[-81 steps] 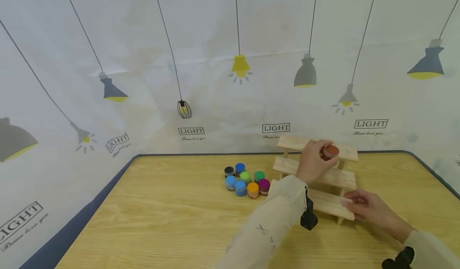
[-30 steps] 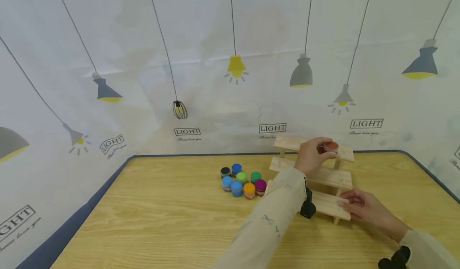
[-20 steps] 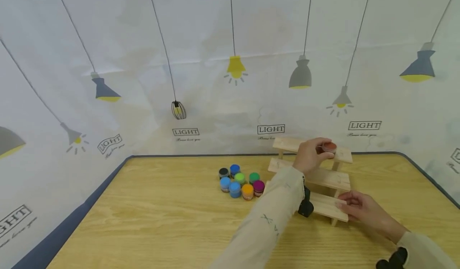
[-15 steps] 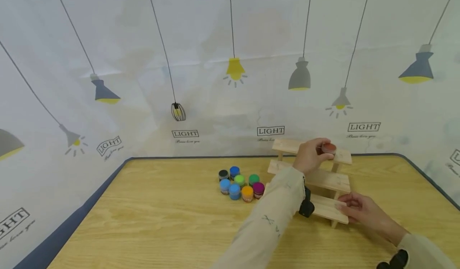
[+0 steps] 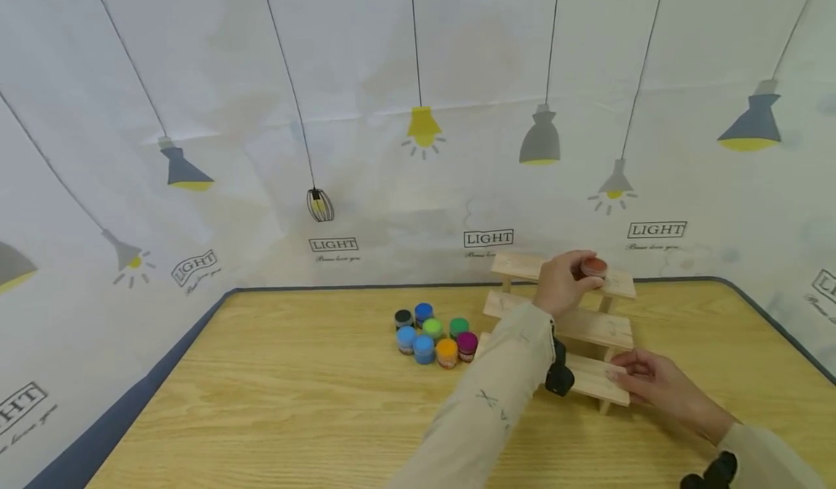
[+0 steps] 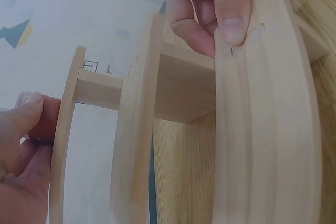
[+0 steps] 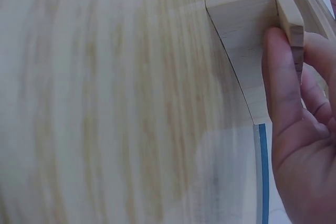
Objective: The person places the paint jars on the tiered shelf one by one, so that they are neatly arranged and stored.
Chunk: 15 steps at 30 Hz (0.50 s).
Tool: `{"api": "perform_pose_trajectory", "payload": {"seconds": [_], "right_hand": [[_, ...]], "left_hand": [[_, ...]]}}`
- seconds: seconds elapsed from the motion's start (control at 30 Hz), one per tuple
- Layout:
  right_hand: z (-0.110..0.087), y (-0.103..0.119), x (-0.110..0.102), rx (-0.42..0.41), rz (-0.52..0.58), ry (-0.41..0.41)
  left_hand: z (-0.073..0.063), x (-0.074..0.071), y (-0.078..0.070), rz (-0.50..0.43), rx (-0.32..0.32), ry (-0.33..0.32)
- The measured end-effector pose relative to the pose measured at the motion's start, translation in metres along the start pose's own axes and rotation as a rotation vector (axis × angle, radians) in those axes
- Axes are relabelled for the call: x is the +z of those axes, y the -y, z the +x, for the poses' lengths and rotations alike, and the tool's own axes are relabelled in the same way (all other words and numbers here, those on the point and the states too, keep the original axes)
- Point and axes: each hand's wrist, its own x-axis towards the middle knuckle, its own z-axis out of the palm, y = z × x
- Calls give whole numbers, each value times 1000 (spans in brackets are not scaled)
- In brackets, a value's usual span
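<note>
A small wooden three-tier display stand [image 5: 591, 323] stands on the table. On its top tier, near the right end, is a small jar [image 5: 594, 268] with a red-brown lid, upright. My left hand [image 5: 562, 282] pinches this jar between thumb and fingers; in the left wrist view the jar [image 6: 47, 119] sits right against the top board. My right hand [image 5: 660, 387] grips the right end of the lowest tier, its thumb on the upper face. The right wrist view shows that board's end [image 7: 289, 11] between thumb and fingers. My left forearm hides the stand's lower left part.
Left of the stand several small lidded jars stand grouped, among them a black jar [image 5: 403, 320], a green jar [image 5: 459, 327], an orange jar [image 5: 447, 352] and a purple jar [image 5: 466, 345]. A lamp-printed wall covering [image 5: 366, 184] rises behind the table [image 5: 281, 402].
The jar was tilted in my left hand at first; now it is upright on the top tier. My right hand has kept its grip on the lowest tier. The head view has shifted slightly.
</note>
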Motion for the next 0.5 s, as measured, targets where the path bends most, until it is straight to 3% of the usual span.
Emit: {"api": "perform_pose_trajectory", "payload": {"seconds": [0.3,0.5], "right_hand": [[1,-1,-1,-8,55,22],[2,-4,-2,-15,67,32]], "left_hand": [[-1,-2,1,-18,3,25],[-3,-7,-3,-141,-52,4]]}}
